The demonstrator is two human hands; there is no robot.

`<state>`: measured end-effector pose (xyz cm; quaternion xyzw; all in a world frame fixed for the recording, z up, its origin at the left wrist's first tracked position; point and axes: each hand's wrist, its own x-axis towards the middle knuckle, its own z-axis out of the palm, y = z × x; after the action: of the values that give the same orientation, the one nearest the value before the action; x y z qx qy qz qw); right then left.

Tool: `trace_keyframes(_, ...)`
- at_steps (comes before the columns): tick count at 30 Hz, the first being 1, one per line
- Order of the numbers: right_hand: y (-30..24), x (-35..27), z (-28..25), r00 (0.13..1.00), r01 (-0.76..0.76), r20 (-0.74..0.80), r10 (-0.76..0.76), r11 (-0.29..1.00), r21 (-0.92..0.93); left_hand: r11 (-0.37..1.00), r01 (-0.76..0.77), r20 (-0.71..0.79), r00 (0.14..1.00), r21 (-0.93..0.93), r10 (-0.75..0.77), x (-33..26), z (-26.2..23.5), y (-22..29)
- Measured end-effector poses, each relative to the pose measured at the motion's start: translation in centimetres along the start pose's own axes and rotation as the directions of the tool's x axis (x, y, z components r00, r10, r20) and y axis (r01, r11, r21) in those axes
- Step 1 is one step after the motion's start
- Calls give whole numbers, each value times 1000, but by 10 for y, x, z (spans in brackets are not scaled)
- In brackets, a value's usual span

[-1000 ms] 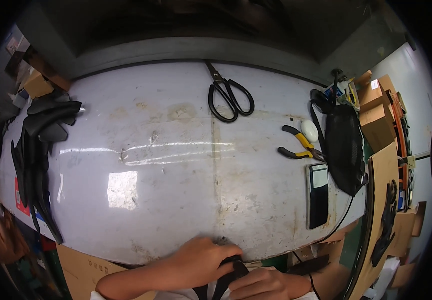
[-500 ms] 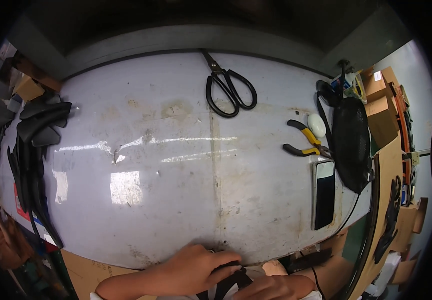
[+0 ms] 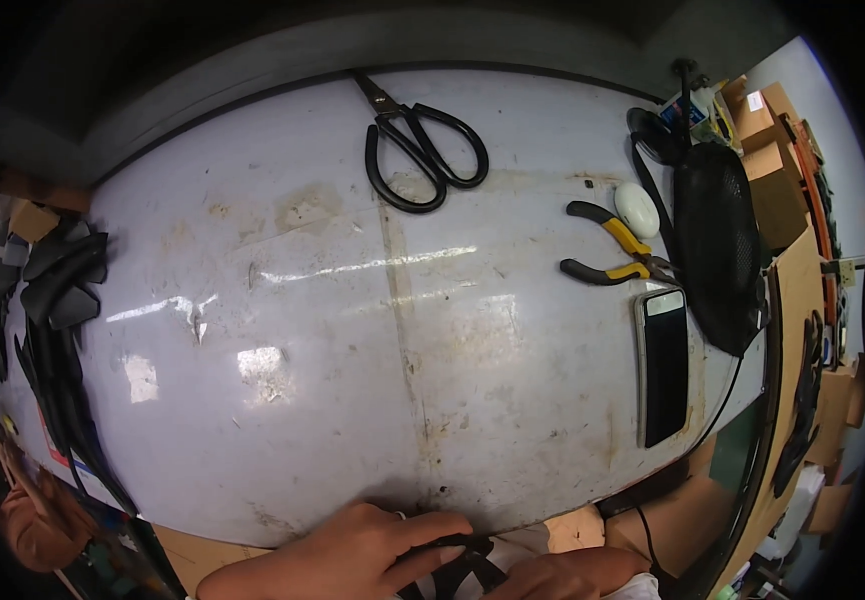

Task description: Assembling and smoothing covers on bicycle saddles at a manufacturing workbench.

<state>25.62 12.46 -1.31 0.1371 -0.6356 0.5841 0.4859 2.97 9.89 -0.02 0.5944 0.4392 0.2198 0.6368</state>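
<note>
At the table's near edge, my left hand (image 3: 363, 548) is closed, its thumb and forefinger pinching a black flexible piece (image 3: 465, 572) with strap-like arms. My right hand (image 3: 565, 574) is closed just right of it, against the same piece; its fingertips are partly cut off by the lower edge. White cloth shows under the black piece, and its exact kind is hidden. Far from both hands lie black-handled scissors (image 3: 423, 150). Yellow-and-black pliers (image 3: 621, 246) rest toward the right, beside a white oval object (image 3: 638, 210). Nearer me is a dark-screened phone (image 3: 664, 370).
Black curved pieces (image 3: 58, 350) are heaped along the left side of the worn white table (image 3: 303, 430). A black mesh-covered object (image 3: 718, 245) with a cable stands at the right edge. Cardboard boxes (image 3: 775, 190) are stacked beyond it. A dark panel (image 3: 253, 95) borders the far side.
The view has tilted and shifted, so the tabletop things sit differently in it. Both hands stay at the near edge, still closed around the black piece, with small finger movements.
</note>
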Motion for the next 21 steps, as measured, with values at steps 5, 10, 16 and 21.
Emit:
trace_keyframes(5,11,-7,15,997,72,-3,-75,971,-227,1000,-11,-7,1000,1,11,0,4,-3)
trace_keyframes(10,13,-8,22,865,-102,-482,139,989,102,1000,-6,-12,1000,4,6,-1,3,-2)
trace_keyframes(16,21,-9,38,820,-17,-570,51,998,66,999,48,12,999,1,-48,-8,-2,1)
trace_keyframes(21,35,-8,37,710,26,-686,161,967,253,997,35,-17,999,71,-33,-4,0,-1)
